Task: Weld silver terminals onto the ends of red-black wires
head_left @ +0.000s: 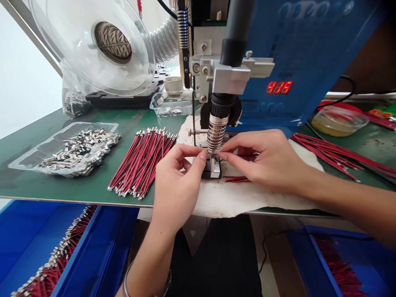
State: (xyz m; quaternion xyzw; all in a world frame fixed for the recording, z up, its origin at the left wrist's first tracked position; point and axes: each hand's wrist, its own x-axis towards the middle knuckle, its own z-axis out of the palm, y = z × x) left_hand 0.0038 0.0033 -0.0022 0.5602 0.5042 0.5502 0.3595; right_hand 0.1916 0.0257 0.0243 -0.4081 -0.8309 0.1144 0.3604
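My left hand is closed in a pinch at the left of a small metal fixture, under the spring-wrapped tip of a soldering machine. What its fingertips hold is too small to make out. From the right, my right hand pinches a thin red and black wire, whose end lies near the fixture below the tip. More red and black wires lie on the white cloth beneath my right hand. Left of my left hand is a bundle of red and black wires with metal ends.
A clear tray holds many small metal parts. The blue machine body stands behind, its red display lit. A round clear hood is at back left. Blue bins with wires sit below the table edge. Loose wires lie at right.
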